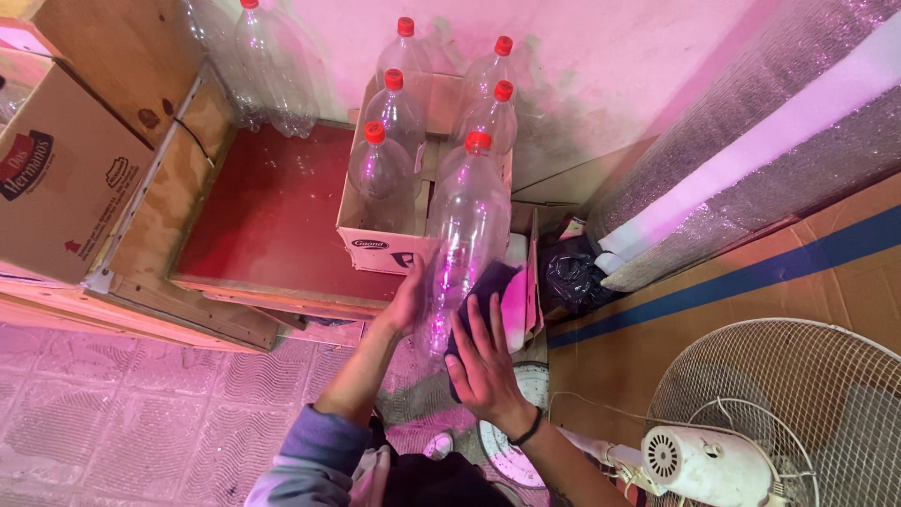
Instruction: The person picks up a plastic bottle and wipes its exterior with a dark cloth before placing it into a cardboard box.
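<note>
A tall clear plastic bottle [466, 235] with a red cap stands upright in front of me. My left hand [410, 302] grips its lower left side. Against the bottle's lower right side my right hand [485, 364] presses a dark purple cloth [484, 293]. Behind the bottle is an open cardboard box [385, 246] holding several more clear bottles with red caps [379, 167]. The bottle's base is hidden behind my hands.
A shallow wooden crate with a red floor [267, 221] lies left of the box, with more bottles [263, 66] at its back. A brown carton [56, 178] is far left. A white fan [751, 422], a scale [511, 446] and a black bag [568, 272] are right.
</note>
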